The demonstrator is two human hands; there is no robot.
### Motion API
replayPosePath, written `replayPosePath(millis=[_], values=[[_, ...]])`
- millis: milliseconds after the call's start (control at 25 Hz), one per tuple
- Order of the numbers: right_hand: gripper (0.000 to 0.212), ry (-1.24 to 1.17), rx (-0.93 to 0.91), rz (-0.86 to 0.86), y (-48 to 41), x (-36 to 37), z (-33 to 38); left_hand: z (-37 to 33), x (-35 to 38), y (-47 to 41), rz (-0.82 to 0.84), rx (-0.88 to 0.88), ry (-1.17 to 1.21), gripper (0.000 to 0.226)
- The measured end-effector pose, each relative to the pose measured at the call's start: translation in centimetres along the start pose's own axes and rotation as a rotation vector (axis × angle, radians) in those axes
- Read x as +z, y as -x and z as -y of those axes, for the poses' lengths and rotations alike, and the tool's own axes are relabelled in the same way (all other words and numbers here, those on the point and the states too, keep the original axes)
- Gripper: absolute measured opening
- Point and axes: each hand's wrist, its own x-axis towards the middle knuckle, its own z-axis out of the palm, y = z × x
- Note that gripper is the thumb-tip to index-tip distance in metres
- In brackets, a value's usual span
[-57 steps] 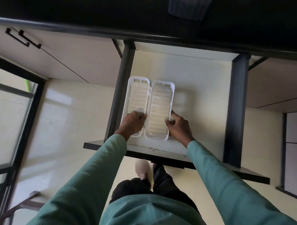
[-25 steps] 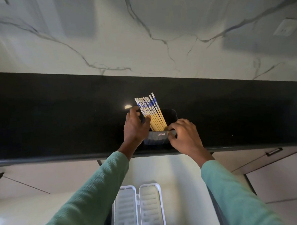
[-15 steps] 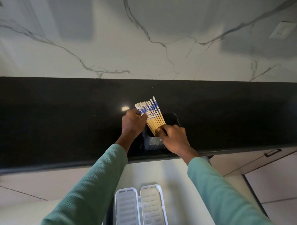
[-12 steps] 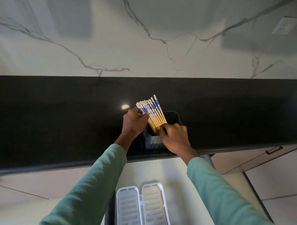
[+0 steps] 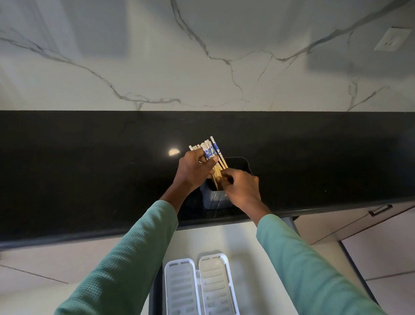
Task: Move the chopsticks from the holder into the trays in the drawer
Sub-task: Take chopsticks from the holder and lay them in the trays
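A bundle of wooden chopsticks (image 5: 209,150) with blue-and-white tops stands in a dark grey holder (image 5: 215,198) on the black countertop (image 5: 83,174). My left hand (image 5: 195,168) is wrapped around the upper part of the bundle. My right hand (image 5: 242,188) pinches the lower shafts just above the holder's rim. The chopstick tips are still down inside the holder. Two white slotted trays (image 5: 181,291) lie side by side in the open drawer (image 5: 261,274) below, with nothing in them.
A white marble backsplash (image 5: 197,50) rises behind the counter, with a wall socket (image 5: 392,38) at the upper right. Cabinet fronts with dark handles (image 5: 380,209) flank the drawer. The drawer's dark side rail (image 5: 154,295) runs left of the trays.
The view has risen from the drawer to the counter. My left hand has closed around the fanned chopsticks and gathered them into a bundle. My right hand left the holder's front and took the shafts.
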Motion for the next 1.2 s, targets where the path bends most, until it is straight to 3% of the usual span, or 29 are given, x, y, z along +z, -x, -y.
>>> replayPosePath(millis=[400,520,680,880,1000,1120,1200], values=[[0.027,-0.549,-0.283,-0.175,3.2,-7.5,5.2,-9.8,-6.9,3.6,-0.115,0.359,0.066,0.023],[0.029,-0.721,-0.298,-0.068,7.0,-6.9,5.8,-10.4,-8.3,6.8,-0.058,0.416,0.06,0.025],[0.02,-0.865,-0.122,0.15,14.4,-1.1,2.3,-4.0,-5.1,13.0,-0.004,0.202,-0.036,0.018],[0.021,-0.677,0.204,0.338,21.8,6.7,-5.0,6.7,2.8,19.1,0.119,-0.222,-0.029,0.017],[0.008,-0.612,0.417,0.388,23.9,9.8,-7.6,11.0,6.8,20.5,0.172,-0.387,-0.036,0.021],[0.007,-0.438,0.445,0.363,24.1,12.5,-8.7,13.5,8.8,20.7,0.228,-0.494,-0.058,0.023],[0.011,-0.264,0.415,0.35,23.7,13.8,-8.7,14.7,9.1,20.8,0.217,-0.465,-0.148,0.023]])
